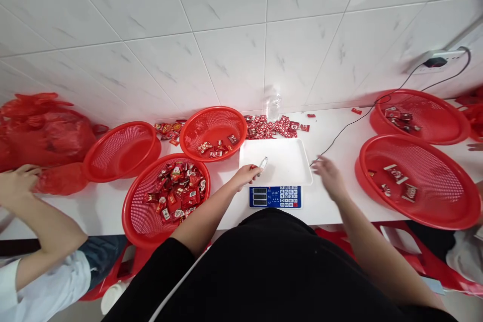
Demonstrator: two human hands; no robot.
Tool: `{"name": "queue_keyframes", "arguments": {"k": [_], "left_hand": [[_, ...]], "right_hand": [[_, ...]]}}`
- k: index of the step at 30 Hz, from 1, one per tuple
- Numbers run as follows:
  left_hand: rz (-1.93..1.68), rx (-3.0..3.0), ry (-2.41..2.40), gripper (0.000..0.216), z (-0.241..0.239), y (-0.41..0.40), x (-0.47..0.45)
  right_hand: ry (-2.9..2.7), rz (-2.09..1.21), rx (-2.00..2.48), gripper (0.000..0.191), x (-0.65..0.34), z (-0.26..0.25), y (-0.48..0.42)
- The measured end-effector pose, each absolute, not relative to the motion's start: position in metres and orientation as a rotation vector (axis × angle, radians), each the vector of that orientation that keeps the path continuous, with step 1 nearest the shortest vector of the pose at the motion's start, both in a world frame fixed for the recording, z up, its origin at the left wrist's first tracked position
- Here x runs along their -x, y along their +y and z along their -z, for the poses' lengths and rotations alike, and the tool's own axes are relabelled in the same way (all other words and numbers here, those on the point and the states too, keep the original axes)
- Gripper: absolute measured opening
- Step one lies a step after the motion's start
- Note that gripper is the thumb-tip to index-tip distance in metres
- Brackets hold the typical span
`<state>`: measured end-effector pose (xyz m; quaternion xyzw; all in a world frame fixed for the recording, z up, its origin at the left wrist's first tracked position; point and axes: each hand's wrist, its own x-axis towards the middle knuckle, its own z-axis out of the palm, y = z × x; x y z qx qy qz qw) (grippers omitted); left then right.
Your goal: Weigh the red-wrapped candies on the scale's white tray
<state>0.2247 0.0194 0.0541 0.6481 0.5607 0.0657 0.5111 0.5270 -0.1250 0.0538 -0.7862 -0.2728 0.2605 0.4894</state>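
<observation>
My left hand (246, 174) is at the near left corner of the white scale tray (287, 158), fingers pinched on a small wrapped candy (261, 164) with a red and silver wrapper. My right hand (329, 176) hovers just right of the tray with its fingers spread and nothing in it; it looks slightly blurred. The tray sits on a digital scale (275, 196) with a blue keypad. A red basket full of red-wrapped candies (175, 191) lies to the left of my left arm.
Red mesh baskets (213, 133) (418, 181) (420, 115) (121, 151) stand on the white table. Loose candies (269, 127) and a clear bottle (272, 105) sit by the wall. A black cable (354, 123) runs to a socket. Another person's arm (33, 211) reaches toward red bags (41, 131).
</observation>
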Motion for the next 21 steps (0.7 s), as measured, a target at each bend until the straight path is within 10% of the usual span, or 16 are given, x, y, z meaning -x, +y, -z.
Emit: {"name": "queue_keyframes", "arguments": {"k": [7,14,21], "left_hand": [[-0.092,-1.003,0.868,0.033,-0.083,-0.011,-0.229],[-0.263,-0.775,0.869,0.035,-0.076,-0.027,-0.226],[-0.143,-1.387,0.911,0.081,-0.06,-0.045,-0.23]], "right_hand": [[-0.617,-1.727,1.064,0.048,-0.401,-0.071,-0.102],[-0.498,-1.758,1.007,0.04,-0.394,-0.074,-0.105],[-0.43,-1.693,1.099,0.033,-0.382,-0.062,-0.116]]}}
